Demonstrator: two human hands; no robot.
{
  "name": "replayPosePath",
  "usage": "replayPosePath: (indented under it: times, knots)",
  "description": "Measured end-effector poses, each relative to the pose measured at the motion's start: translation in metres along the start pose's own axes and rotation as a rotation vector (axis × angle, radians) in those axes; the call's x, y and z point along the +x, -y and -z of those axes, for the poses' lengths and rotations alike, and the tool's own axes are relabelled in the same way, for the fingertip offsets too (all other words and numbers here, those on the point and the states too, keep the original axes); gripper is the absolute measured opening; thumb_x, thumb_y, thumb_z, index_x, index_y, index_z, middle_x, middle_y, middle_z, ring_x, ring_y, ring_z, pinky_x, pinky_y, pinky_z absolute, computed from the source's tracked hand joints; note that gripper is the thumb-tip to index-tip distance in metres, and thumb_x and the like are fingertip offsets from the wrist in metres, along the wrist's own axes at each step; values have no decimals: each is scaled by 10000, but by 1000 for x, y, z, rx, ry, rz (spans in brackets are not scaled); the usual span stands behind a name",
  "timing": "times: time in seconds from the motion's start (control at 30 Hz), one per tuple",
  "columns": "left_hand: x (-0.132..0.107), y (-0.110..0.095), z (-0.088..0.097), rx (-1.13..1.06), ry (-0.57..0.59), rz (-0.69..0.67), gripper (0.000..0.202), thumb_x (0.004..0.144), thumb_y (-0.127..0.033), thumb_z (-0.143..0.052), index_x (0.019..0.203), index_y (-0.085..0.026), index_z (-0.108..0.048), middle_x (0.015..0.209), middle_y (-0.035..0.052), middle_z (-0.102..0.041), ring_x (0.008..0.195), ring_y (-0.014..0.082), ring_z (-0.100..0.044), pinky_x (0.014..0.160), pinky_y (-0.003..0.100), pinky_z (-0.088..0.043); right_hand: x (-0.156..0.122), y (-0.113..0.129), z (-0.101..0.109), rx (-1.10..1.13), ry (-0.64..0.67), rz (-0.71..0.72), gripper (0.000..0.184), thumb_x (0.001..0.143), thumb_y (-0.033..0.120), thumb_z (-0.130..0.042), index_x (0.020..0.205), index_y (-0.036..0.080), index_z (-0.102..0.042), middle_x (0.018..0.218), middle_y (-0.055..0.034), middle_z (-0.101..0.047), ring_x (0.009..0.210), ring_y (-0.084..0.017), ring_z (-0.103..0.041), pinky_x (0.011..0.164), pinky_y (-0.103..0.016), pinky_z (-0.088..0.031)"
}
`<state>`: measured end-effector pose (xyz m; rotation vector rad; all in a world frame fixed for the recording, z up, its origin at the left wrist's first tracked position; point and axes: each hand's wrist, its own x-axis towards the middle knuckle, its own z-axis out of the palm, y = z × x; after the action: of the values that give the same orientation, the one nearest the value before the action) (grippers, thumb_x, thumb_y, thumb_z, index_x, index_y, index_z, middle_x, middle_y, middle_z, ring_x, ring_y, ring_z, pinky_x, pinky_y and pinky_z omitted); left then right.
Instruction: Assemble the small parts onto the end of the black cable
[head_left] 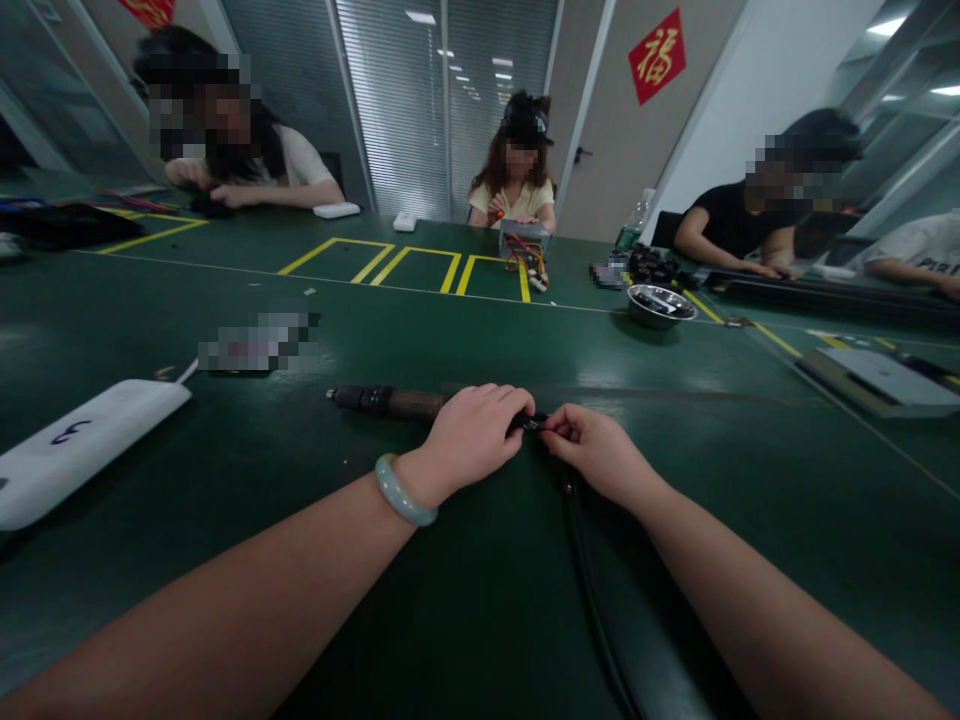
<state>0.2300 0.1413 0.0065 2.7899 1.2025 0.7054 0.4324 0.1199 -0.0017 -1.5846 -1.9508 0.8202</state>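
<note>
dark cylindrical tool (416,404), shown lying on the green table (450,345), nearer the wearer than the metal bowl (660,306) and to its left; its narrow tip is pointed left, away from the bowl. the rear end of the tool is covered by the left hand (480,430), whose fingers are curled down around it. a pale green bracelet (405,490) is worn on the left wrist. at the right of these fingers a small dark piece (531,423) with a bright glint is pinched between the thumb and fingertips of the right hand (596,447); its join to the tool is hidden. a black cable (589,580) is seen below the right hand, run toward the wearer from in front of the bowl. a white block (90,450) is placed far to the left of the bowl, on the wearer's side. beyond the bowl and to its left, a grey box with coloured wires (525,240) is set before a seated person (517,195). a clear bottle (637,215) is stood just behind the bowl.
</note>
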Motion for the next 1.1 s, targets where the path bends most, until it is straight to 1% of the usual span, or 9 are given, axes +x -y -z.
replayPosePath:
  times: [0.1,0.23,0.33,0.6,0.83,0.93,1.1]
  knots:
    - [0,0,0,4,-6,9,173,840,-188,-570,1010,-215,-558,988,17,-622,914,200,-572,797,359,-422,0,-1,0,4,3,2,107,841,303,-573,872,213,-622,772,17,-681,638,-126,-607,564,-232,-422]
    - [1,2,0,-10,13,-26,128,843,-179,-562,961,-225,-579,992,11,-623,924,199,-569,800,356,-423,-1,0,0,-13,-6,11,107,837,297,-576,866,208,-629,756,16,-677,626,-120,-597,561,-229,-414]
    - [1,2,-1,-17,11,-33,135,845,-180,-561,967,-234,-588,1005,8,-623,929,200,-568,807,361,-423,-1,2,1,-17,-13,10,105,835,292,-576,858,205,-629,744,16,-673,620,-118,-593,560,-227,-412]
    - [1,1,-2,-12,-8,9,176,831,-190,-580,1005,-213,-565,983,21,-628,920,206,-570,812,361,-429,-1,2,0,10,-6,1,94,833,288,-580,856,208,-625,755,20,-678,632,-118,-605,568,-222,-422]
    - [1,0,2,-13,14,-28,124,843,-185,-555,959,-217,-583,983,18,-621,934,199,-567,821,353,-432,-1,2,1,-7,-2,3,112,833,305,-583,861,207,-629,760,14,-679,637,-124,-600,571,-230,-418]
    - [1,0,2,-14,13,-26,130,846,-177,-552,963,-225,-586,994,9,-618,929,194,-568,816,354,-434,-1,2,1,1,-1,-2,115,831,298,-576,867,203,-631,764,6,-678,637,-129,-600,568,-236,-416]
    - [2,0,2,-8,24,-15,129,848,-178,-553,965,-219,-591,998,18,-617,936,196,-570,826,357,-431,-1,3,1,19,4,-11,118,829,299,-580,866,200,-634,764,3,-678,628,-125,-600,566,-234,-420]
